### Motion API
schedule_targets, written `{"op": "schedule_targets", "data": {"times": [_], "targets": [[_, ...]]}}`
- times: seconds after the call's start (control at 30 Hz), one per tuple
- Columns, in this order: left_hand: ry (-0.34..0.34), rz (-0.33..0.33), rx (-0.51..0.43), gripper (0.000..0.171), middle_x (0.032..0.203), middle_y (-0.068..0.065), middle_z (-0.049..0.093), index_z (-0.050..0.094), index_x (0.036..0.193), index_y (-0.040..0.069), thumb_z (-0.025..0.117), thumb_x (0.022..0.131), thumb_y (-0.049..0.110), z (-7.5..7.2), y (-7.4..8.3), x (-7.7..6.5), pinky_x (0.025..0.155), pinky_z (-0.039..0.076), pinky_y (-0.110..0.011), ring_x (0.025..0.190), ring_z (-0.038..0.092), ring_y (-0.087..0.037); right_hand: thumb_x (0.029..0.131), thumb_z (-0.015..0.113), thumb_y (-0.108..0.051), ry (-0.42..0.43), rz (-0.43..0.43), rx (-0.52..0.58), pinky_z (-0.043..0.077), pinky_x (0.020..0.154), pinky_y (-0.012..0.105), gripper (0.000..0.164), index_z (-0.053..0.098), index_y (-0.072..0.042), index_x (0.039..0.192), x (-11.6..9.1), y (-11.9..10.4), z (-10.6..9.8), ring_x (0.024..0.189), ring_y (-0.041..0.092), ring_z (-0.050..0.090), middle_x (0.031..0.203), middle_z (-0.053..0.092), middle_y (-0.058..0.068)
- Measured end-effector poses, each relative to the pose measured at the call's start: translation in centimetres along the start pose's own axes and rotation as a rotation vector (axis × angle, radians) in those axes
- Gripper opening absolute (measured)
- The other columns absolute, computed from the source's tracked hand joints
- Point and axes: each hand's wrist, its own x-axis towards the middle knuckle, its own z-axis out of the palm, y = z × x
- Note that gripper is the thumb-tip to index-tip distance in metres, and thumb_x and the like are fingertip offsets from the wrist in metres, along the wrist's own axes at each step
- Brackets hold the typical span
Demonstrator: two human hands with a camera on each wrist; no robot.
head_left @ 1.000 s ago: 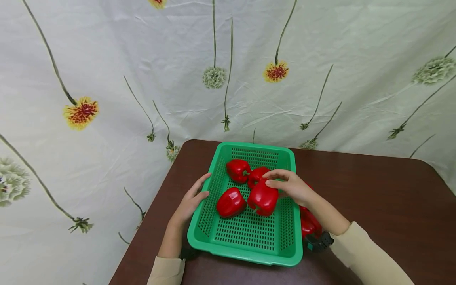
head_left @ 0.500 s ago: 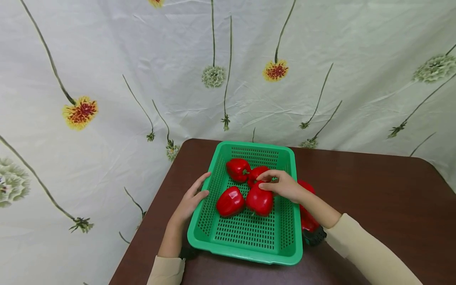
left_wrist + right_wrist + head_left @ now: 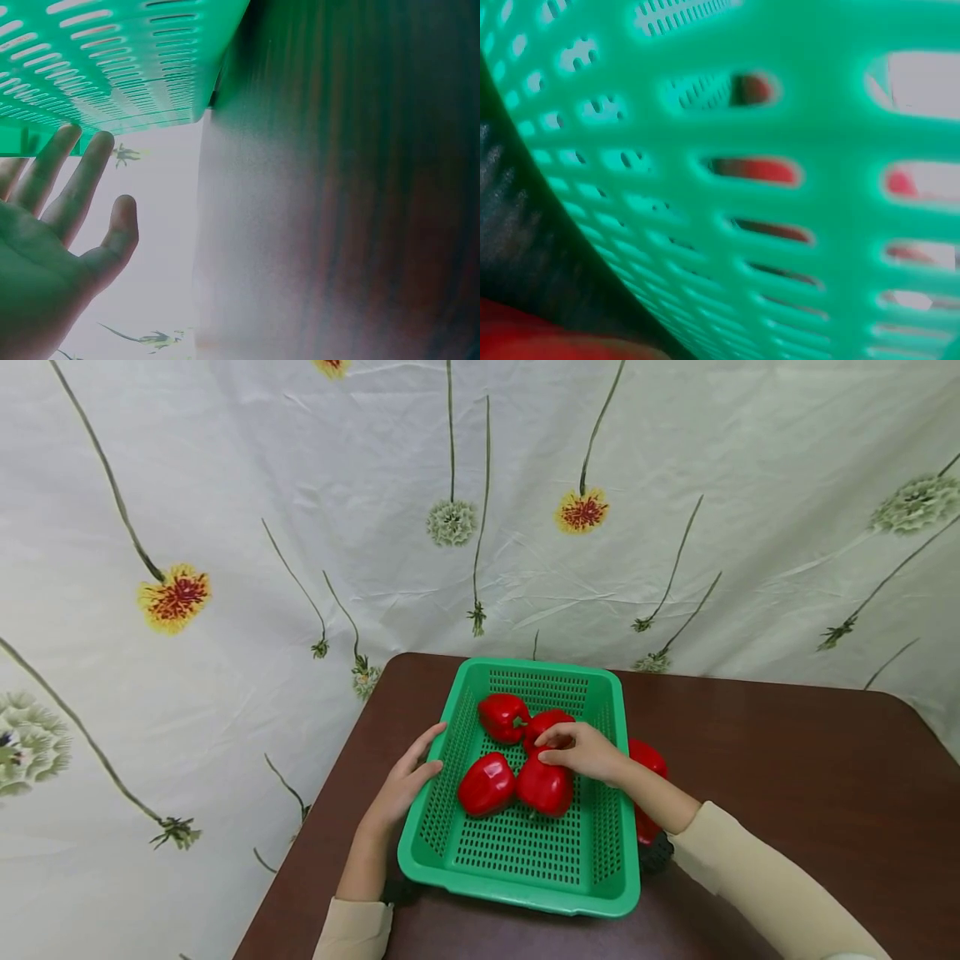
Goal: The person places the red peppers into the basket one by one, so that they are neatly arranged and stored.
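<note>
Left hand [image 3: 401, 787] spread beside the rectangular green plastic basket [image 3: 525, 897], the right hand [image 3: 585, 752] pinches a glossy red bell pepper [image 3: 545, 789] inside, apparently placing it, likely needing gentle release next.

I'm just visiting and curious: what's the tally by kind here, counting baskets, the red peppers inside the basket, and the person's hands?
Green basket: 1
Red peppers inside it: 4
Hands: 2 (left hand, right hand)
Total: 7
</note>
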Motion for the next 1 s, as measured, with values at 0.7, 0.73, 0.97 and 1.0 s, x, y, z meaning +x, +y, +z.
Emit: {"op": "schedule_targets", "data": {"times": [0.7,0.73,0.97,1.0], "targets": [[0.003,-0.012,-0.002,0.054,0.160,-0.008,0.019,0.032,0.154,0.016,0.049,0.103,0.020,0.00,-0.01,0.10,0.109,0.020,-0.063,0.147,0.012,-0.033,0.094,0.065,-0.011,-0.063,-0.076,-0.109,0.054,0.076,0.035,0.024,0.068,0.001,0.114,0.12,-0.27,0.66,0.094,0.023,0.059,0.109,0.065,0.008],[0.002,-0.011,-0.002,0.054,0.160,-0.009,0.019,0.032,0.154,0.016,0.049,0.103,0.020,0.00,-0.01,0.09,0.109,0.020,-0.063,0.147,0.012,-0.033,0.094,0.064,-0.011,-0.061,-0.069,-0.110,0.054,0.076,0.035,0.023,0.068,0.000,0.114,0.13,-0.25,0.69,0.094,0.023,0.059,0.109,0.065,0.008],[0.001,-0.009,-0.001,0.055,0.160,-0.009,0.019,0.031,0.154,0.016,0.049,0.103,0.019,0.00,-0.04,0.04,0.109,0.019,-0.063,0.147,0.011,-0.034,0.095,0.062,-0.011,-0.051,-0.036,-0.128,0.053,0.078,0.036,0.021,0.069,-0.001,0.113,0.16,0.02,0.77,0.097,0.024,0.059,0.110,0.065,0.008],[0.001,-0.008,0.000,0.055,0.160,-0.009,0.019,0.031,0.154,0.016,0.049,0.103,0.019,0.00,-0.04,0.03,0.109,0.019,-0.063,0.147,0.011,-0.034,0.096,0.061,-0.011,-0.050,-0.030,-0.130,0.053,0.078,0.036,0.021,0.069,-0.002,0.113,0.17,0.08,0.79,0.098,0.024,0.059,0.110,0.066,0.008]]}}
